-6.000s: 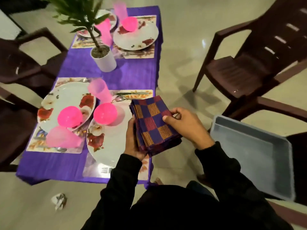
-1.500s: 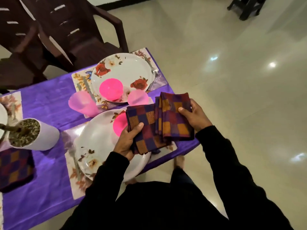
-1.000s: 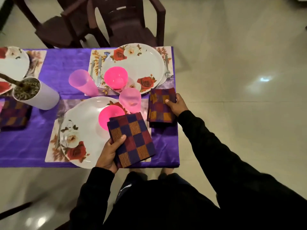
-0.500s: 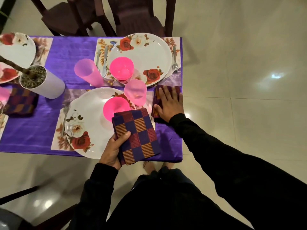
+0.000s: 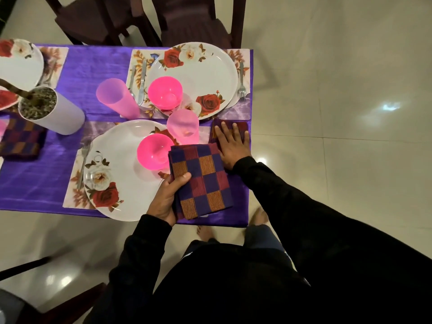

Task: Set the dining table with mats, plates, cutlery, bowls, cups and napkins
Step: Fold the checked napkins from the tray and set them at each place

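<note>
My left hand [image 5: 167, 197] is curled, thumb on top and fingers beneath, gripping a folded checked napkin [image 5: 201, 181]. My right hand [image 5: 231, 146] lies palm down, fingers straight and spread, pressing flat. Both arms in black sleeves; right arm extended further forward.

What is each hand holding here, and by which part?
Left hand grips the checked napkin stack at its left edge. Right hand lies flat on a placed napkin.
</note>
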